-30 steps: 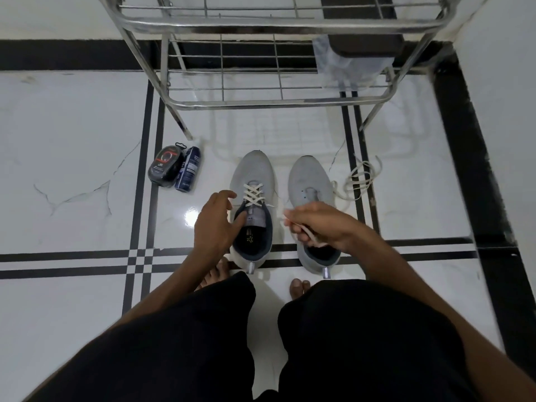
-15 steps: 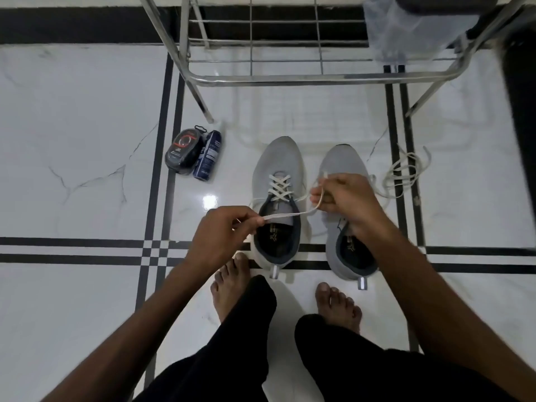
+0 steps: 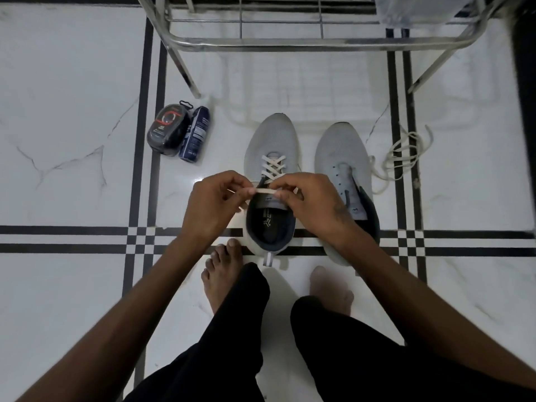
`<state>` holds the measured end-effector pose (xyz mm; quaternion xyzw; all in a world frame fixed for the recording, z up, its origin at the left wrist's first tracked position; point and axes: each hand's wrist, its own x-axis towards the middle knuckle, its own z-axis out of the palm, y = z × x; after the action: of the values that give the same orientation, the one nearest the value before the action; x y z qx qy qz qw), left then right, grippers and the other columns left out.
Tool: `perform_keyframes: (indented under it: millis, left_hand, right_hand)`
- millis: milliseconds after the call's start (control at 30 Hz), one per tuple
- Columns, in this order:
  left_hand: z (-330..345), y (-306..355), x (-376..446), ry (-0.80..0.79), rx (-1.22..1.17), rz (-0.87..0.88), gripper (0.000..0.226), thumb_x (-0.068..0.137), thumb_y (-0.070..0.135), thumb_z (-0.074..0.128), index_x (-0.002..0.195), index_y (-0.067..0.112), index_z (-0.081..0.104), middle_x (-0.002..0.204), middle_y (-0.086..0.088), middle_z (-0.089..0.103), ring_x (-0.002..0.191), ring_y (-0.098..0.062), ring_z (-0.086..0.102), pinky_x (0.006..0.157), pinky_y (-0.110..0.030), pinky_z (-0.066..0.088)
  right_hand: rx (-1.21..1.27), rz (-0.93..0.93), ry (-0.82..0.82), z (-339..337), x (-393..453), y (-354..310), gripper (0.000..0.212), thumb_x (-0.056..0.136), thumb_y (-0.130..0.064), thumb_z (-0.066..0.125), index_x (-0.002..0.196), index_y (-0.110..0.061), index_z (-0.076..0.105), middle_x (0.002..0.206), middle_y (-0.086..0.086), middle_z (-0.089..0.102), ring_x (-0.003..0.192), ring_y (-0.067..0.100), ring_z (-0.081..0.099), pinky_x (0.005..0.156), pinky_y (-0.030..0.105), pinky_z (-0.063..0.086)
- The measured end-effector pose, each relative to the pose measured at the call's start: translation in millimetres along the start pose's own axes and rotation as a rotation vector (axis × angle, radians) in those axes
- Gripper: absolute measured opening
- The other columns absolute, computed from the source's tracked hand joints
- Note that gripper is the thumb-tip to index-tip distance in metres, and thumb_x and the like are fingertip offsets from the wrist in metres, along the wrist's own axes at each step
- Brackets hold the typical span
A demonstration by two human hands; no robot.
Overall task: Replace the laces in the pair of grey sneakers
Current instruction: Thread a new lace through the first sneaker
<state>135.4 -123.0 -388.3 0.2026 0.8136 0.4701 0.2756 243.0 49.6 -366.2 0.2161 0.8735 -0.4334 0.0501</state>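
Note:
Two grey sneakers stand side by side on the floor, toes pointing away from me. The left sneaker (image 3: 271, 140) carries a white lace (image 3: 272, 166) crossed through its front eyelets. Over its tongue, my left hand (image 3: 216, 204) and my right hand (image 3: 311, 204) pinch the lace's free ends between thumb and fingers, fingertips almost touching. The right sneaker (image 3: 340, 152) has bare eyelets and its heel is partly hidden by my right wrist. A loose white lace (image 3: 404, 156) lies in a tangle on the floor just right of it.
A black shoe-polish case (image 3: 165, 132) and a blue spray bottle (image 3: 195, 134) lie on the white tiled floor to the left. A steel wire rack (image 3: 290, 43) stands just beyond the sneakers. My bare feet (image 3: 222, 274) rest behind the heels.
Both hands have come together over the left sneaker's tongue; the lace stretch between them, long half a second ago, is now short. The view has moved closer and lower.

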Motion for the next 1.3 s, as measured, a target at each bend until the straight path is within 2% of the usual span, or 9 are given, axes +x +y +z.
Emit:
perform_keyframes:
  millis: [100,267,433,600,700,767,933,1033,1300]
  left_hand:
    - [2.9,-5.6,-4.1,0.05,0.232,0.045,0.031,0.079,0.036,0.081,0.108,0.031,0.069,0.095,0.014,0.069,0.084,-0.004,0.066,0.069,-0.019,0.054]
    - [14.9,-12.7,-3.6,-0.005,0.174,-0.04,0.024,0.087,0.023,0.073,0.11,0.028,0.074,0.096,0.014,0.074,0.082,-0.001,0.07,0.08,-0.037,0.06]
    - [10.8,-21.1,-4.5,-0.074,-0.129,-0.154,0.023,0.091,0.012,0.07,0.112,0.018,0.076,0.097,0.0,0.077,0.088,-0.018,0.074,0.081,-0.045,0.061]
    - [9.4,-22.5,-5.2,-0.06,-0.12,-0.134,0.021,0.091,0.007,0.067,0.109,0.014,0.076,0.094,0.0,0.077,0.085,-0.017,0.075,0.08,-0.042,0.062]
    - [10.8,-20.8,-5.7,-0.053,-0.051,-0.103,0.024,0.091,0.01,0.067,0.111,0.019,0.076,0.095,0.006,0.077,0.08,-0.01,0.075,0.078,-0.038,0.062]
    - [10.9,-19.2,-6.9,-0.036,0.012,-0.084,0.027,0.09,0.014,0.067,0.114,0.024,0.076,0.097,0.009,0.077,0.077,-0.005,0.074,0.076,-0.036,0.062]
    - [11.2,-19.5,-7.3,0.011,-0.035,-0.116,0.027,0.088,0.016,0.07,0.108,0.034,0.074,0.093,0.008,0.076,0.08,-0.007,0.073,0.076,-0.039,0.062]
    - [11.4,-21.9,-7.3,0.012,-0.112,-0.172,0.028,0.089,0.013,0.069,0.113,0.025,0.075,0.093,0.003,0.077,0.08,-0.015,0.074,0.078,-0.044,0.062]
    - [11.4,-23.6,-4.4,-0.035,-0.154,-0.204,0.031,0.092,0.007,0.065,0.118,0.022,0.073,0.096,-0.003,0.075,0.083,-0.026,0.074,0.081,-0.05,0.06]
  right_hand:
    - [-0.041,0.0,0.05,4.2,-0.2,-1.1,0.023,0.097,-0.015,0.059,0.114,-0.016,0.075,0.111,0.001,0.074,0.098,0.012,0.065,0.09,0.025,0.049]
    - [-0.158,0.04,0.093,17.2,3.6,-4.9,0.018,0.095,-0.019,0.059,0.094,-0.013,0.076,0.088,0.003,0.071,0.081,0.018,0.064,0.077,0.037,0.054]
    - [-0.183,0.004,-0.003,28.7,7.9,-9.3,0.027,0.095,-0.046,0.059,0.088,-0.022,0.07,0.083,-0.005,0.068,0.078,0.015,0.06,0.069,0.033,0.047]
    - [-0.171,-0.015,0.098,34.3,16.8,-17.8,0.031,0.097,-0.05,0.054,0.096,-0.026,0.074,0.083,-0.006,0.071,0.078,0.014,0.064,0.062,0.024,0.042]
    - [-0.076,0.02,0.141,34.3,21.3,-20.9,0.032,0.096,-0.044,0.06,0.116,-0.023,0.073,0.105,0.0,0.076,0.095,0.017,0.068,0.083,0.032,0.053]
    - [-0.023,0.023,0.105,32.7,23.7,-21.5,0.024,0.096,-0.032,0.064,0.113,-0.02,0.075,0.104,0.0,0.076,0.094,0.015,0.068,0.088,0.032,0.054]
    - [0.02,0.049,0.13,22.4,25.6,-17.5,0.008,0.089,-0.017,0.07,0.089,-0.019,0.078,0.079,-0.009,0.073,0.072,0.002,0.064,0.071,0.019,0.053]
    - [0.061,0.109,0.148,22.6,13.5,-11.9,0.009,0.085,-0.012,0.071,0.086,-0.019,0.076,0.07,-0.013,0.066,0.061,-0.002,0.06,0.059,0.01,0.047]
    - [-0.04,0.072,0.075,40.6,15.0,-14.1,0.006,0.091,-0.019,0.07,0.089,-0.013,0.071,0.081,-0.001,0.071,0.076,0.014,0.065,0.074,0.035,0.055]
